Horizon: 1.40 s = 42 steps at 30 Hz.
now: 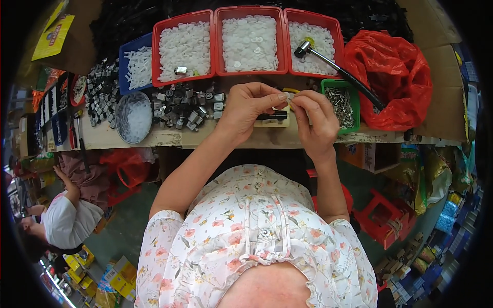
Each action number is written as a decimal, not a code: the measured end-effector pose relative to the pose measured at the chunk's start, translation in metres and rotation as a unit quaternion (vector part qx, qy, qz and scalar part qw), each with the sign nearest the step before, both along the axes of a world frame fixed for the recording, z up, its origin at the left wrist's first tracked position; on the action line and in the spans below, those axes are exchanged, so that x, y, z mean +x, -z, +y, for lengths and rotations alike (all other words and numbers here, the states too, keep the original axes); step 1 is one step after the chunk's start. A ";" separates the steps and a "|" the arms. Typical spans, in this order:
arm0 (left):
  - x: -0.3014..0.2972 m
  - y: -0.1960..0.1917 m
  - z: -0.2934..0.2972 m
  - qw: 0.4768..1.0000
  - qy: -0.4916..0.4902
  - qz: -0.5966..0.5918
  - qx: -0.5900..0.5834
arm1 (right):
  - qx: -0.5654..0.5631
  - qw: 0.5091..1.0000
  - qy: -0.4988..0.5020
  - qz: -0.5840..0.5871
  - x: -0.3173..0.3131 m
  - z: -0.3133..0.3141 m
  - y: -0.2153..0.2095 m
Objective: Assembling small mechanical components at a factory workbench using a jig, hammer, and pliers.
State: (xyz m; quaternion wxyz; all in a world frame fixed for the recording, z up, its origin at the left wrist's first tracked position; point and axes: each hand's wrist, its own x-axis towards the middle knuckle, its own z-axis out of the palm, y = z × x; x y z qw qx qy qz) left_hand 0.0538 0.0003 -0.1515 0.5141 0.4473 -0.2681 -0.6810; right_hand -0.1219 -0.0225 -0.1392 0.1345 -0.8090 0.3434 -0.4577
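At the table's near edge my left hand (244, 110) and my right hand (317, 122) meet, fingertips pinched together. Between them shows a small whitish piece (289, 96), mostly covered by the fingers; its exact kind cannot be made out. Just below the fingertips lies a pale block (283, 123) with a black part (273, 116) on it. Something with a yellow handle (291, 90) is partly hidden behind my right fingers. Left of my left hand spreads a pile of small metal-and-black parts (191, 105).
Behind my hands stand three red trays (250, 73) of white plastic pieces. A hammer (341, 72) rests across the right one and a red plastic bag (405, 87). Metal pins fill a green tray (355, 114). Leftward are a metal bowl (119, 120), a blue tray (122, 64) and another person (72, 220).
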 end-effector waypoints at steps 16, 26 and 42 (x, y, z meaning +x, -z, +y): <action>0.005 0.011 0.014 1.000 0.021 0.013 0.016 | 0.387 0.914 -0.061 -0.109 -0.001 -0.005 0.014; 0.008 0.013 0.023 0.983 -0.013 0.169 0.073 | 0.151 0.986 -0.058 -0.034 0.003 0.007 0.012; 0.004 0.016 0.036 0.950 0.005 -0.210 -0.232 | 0.060 0.991 -0.105 0.055 -0.002 0.008 -0.001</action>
